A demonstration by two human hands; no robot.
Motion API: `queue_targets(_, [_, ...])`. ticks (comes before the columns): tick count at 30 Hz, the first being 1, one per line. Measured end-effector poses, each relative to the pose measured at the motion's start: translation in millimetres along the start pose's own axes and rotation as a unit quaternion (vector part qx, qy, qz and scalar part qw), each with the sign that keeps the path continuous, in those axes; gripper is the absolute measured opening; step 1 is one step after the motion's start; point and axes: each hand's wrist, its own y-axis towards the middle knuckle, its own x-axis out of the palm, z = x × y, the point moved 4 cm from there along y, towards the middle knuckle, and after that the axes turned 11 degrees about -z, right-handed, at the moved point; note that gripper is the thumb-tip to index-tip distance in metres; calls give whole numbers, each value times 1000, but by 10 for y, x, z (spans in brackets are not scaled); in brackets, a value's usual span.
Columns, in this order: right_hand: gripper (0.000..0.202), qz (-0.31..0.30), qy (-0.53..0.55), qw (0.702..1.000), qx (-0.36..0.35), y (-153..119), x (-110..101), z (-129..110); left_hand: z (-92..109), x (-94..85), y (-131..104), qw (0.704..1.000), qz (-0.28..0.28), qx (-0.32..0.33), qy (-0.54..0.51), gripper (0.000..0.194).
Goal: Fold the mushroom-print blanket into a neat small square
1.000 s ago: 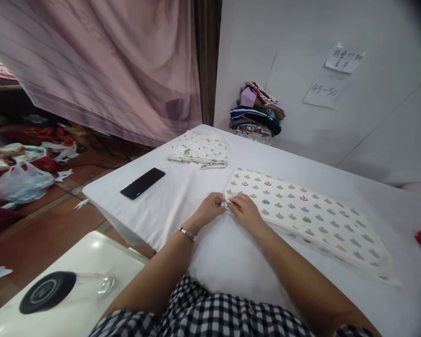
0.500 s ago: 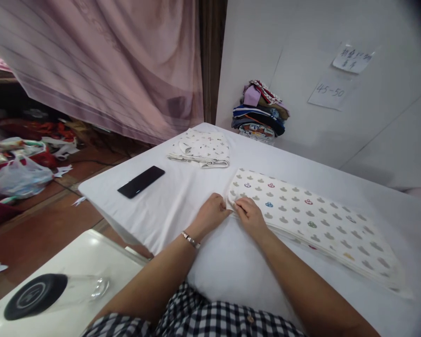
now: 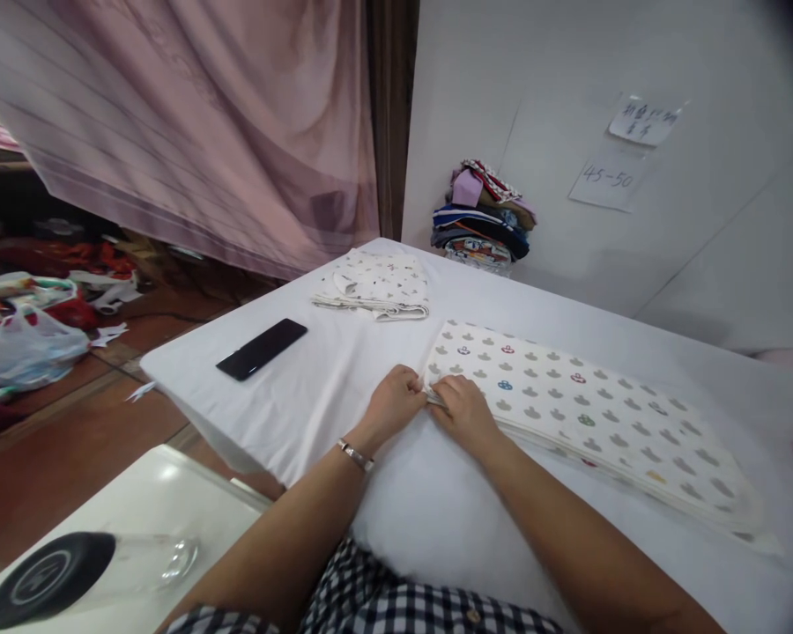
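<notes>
Head view, folded printed cloth (image 3: 608,418), long axis slanting toward lower right, hands (image 3: 463,412) pinching its near-left corner

One view is recorded, taken from the wearer's head, above the black-and-white checked shirt (image 3: 449,609) that is cut by the lower border. The lens is directed forward and obliquely downward over the white-sheeted table (image 3: 344,387). The left hand (image 3: 396,401) and right hand (image 3: 463,412) are seen near, just below frame centre, both forearms being viewed from above. Farther off, the pink curtain (image 3: 257,114) is included at upper left and the pale wall (image 3: 720,229) at upper right.
</notes>
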Motion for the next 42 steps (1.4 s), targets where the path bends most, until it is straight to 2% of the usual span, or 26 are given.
queue_targets(3, [16,12,19,1000,12,20,17,26,-9,-33,10,998,-18,-9,-52,9])
queue_targets(5, [15,28,48,998,19,22,22,53,-40,-54,9,998,-24,-42,-49,5])
queue_targets(8, [13,63,93,993,30,4,20,83,-63,-69,-5,996,-2,-81,46,20])
queue_targets(12, [13,99,103,989,44,-21,19,76,-9,1,-14,983,2,-65,170,19])
queue_targets(15, [17,90,66,993,29,-6,39,27,10,40,-16,979,-5,-70,193,16])
queue_targets(19, [20,99,50,994,20,18,42,-10,-12,20,-9,990,8,-74,122,11])
queue_targets(23, [23,96,24,995,23,31,65,-26,-71,21,21,996,2,-74,-57,9])
queue_targets(26, [21,82,-3,997,15,34,92,-48,-117,59,39,968,-22,-98,-229,14])
queue_targets(28, [18,75,-16,997,6,35,102,-63,-121,71,48,953,-28,-104,-283,21])
queue_targets(32, [17,65,-34,997,13,52,106,-73,-134,76,88,953,-32,-103,-285,34])
queue_targets(38, [9,38,-34,998,26,58,50,-100,-199,59,141,953,-26,-110,-280,39])
queue_targets(40, [13,24,-33,999,15,21,0,-73,-169,31,152,957,-21,-98,-274,37])
queue_targets(42, [19,12,-35,999,7,-81,-69,18,-142,15,161,957,-29,-121,-263,35])
